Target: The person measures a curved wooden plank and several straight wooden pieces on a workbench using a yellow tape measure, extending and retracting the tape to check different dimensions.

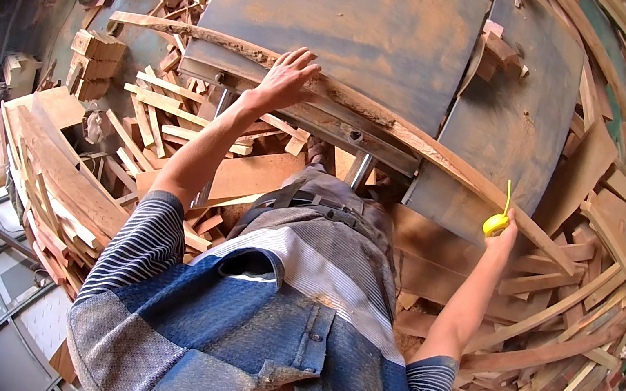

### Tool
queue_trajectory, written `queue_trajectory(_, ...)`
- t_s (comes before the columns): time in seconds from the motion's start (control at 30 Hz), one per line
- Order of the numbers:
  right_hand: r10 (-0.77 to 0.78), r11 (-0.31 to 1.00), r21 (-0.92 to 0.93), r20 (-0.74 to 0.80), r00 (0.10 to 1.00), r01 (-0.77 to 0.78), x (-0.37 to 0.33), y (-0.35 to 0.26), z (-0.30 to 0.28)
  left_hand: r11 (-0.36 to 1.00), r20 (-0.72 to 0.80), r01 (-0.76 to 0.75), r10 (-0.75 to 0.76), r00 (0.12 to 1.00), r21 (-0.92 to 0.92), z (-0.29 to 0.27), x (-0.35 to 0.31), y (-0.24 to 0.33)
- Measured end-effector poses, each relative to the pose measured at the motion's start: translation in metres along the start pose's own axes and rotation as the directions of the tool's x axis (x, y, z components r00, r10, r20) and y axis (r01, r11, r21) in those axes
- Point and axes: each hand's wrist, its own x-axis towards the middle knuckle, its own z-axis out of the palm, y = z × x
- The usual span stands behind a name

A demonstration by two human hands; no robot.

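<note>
A long wooden board (395, 126) with a rough, bark-like edge lies across the near edge of the metal table (345, 2), both ends reaching past it. My left hand (287, 79) rests on the board left of its middle, fingers stretched out over it. Near the board's right end, my right hand (503, 234) is closed around a yellow tape measure (495, 224). A short length of yellow tape blade (508, 195) sticks out of it, across the board. Most of the right hand's fingers are hidden behind the case.
Small wood blocks (502, 55) sit on the right-hand metal panel (510, 104). Loose offcuts (171, 105) lie under the table's left side, near stacked blocks (95, 64). Long strips (597, 326) are heaped at the right, and boards (62, 162) are piled at the left.
</note>
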Motion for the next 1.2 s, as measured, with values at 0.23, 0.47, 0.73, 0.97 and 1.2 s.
queue_trajectory(0.23, -0.291, 0.833, -0.494, -0.004, 0.957, 0.251, -0.011, 0.003, -0.022, 0.991, 0.086, -0.101, 0.109, 0.99, -0.087, 0.033, 0.019, 0.043)
queue_trajectory(0.47, -0.5, 0.669, -0.602, 0.071, 0.863, 0.437, -0.05, 0.04, -0.011, 0.997, 0.122, -0.063, 0.068, 0.99, -0.045, 0.034, 0.014, 0.048)
queue_trajectory(0.73, -0.677, -0.195, -0.882, 0.438, 0.592, 0.429, -0.106, 0.05, 0.036, 0.982, 0.015, -0.142, 0.145, 0.989, -0.125, 0.052, 0.007, 0.041)
queue_trajectory(0.97, -0.417, -0.398, -0.774, 0.631, 0.654, 0.493, -0.11, 0.016, 0.081, 0.984, -0.005, -0.133, 0.133, 0.991, -0.119, 0.054, 0.004, 0.045)
queue_trajectory(1.2, -0.285, -0.472, -0.672, 0.729, 0.622, 0.571, -0.093, 0.004, 0.094, 0.982, 0.036, -0.083, 0.09, 0.995, -0.167, 0.043, 0.005, 0.054)
